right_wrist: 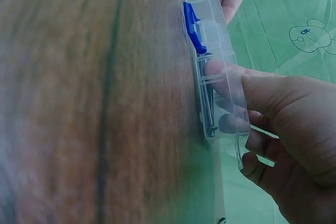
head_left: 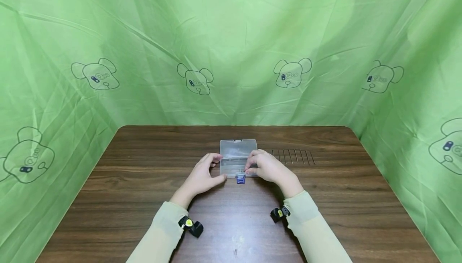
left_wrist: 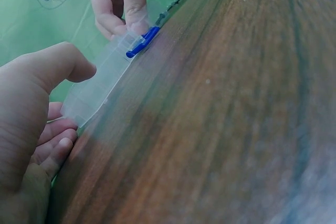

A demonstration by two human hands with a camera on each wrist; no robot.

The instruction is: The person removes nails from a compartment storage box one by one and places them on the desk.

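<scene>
A small clear plastic box [head_left: 236, 156] lies open at the middle of the wooden table [head_left: 144, 199], its lid folded back and a blue latch [head_left: 240, 179] at its near edge. My left hand [head_left: 202, 177] holds the box's left end between thumb and curled fingers. My right hand [head_left: 268, 166] pinches the right part of the front wall, thumb outside and fingers inside. In the right wrist view the thumb of the right hand [right_wrist: 283, 114] presses the clear box [right_wrist: 215, 56] beside the blue latch [right_wrist: 193, 32]; thin nails [right_wrist: 210, 111] lie inside.
A row of several nails [head_left: 293, 156] lies on the table just right of the box. Green printed cloth [head_left: 231, 46] walls in the back and both sides. Black wrist cameras [head_left: 191, 226] sit on both sleeves.
</scene>
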